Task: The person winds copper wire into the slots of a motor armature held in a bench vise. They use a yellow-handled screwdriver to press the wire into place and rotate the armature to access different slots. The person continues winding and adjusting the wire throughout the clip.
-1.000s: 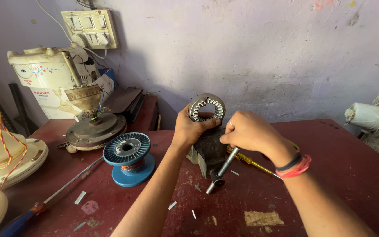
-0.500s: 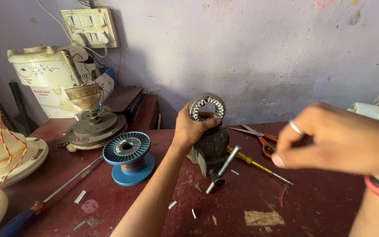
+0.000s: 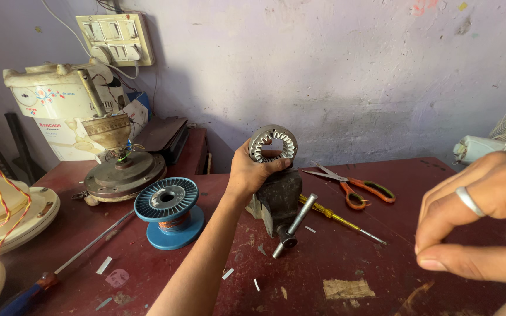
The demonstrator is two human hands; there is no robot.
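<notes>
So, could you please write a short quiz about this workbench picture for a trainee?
1. Which hand holds the round grey metal stator ring above the small dark iron bench vise?
2. True or false: the orange-handled scissors lie on the dark red wooden table.
3. What colour is the plastic wire spool?

Key:
1. The left hand; the right hand, wearing a ring, holds nothing.
2. True.
3. Blue.

left hand (image 3: 247,172) grips stator ring (image 3: 272,144) above vise (image 3: 277,199).
</notes>
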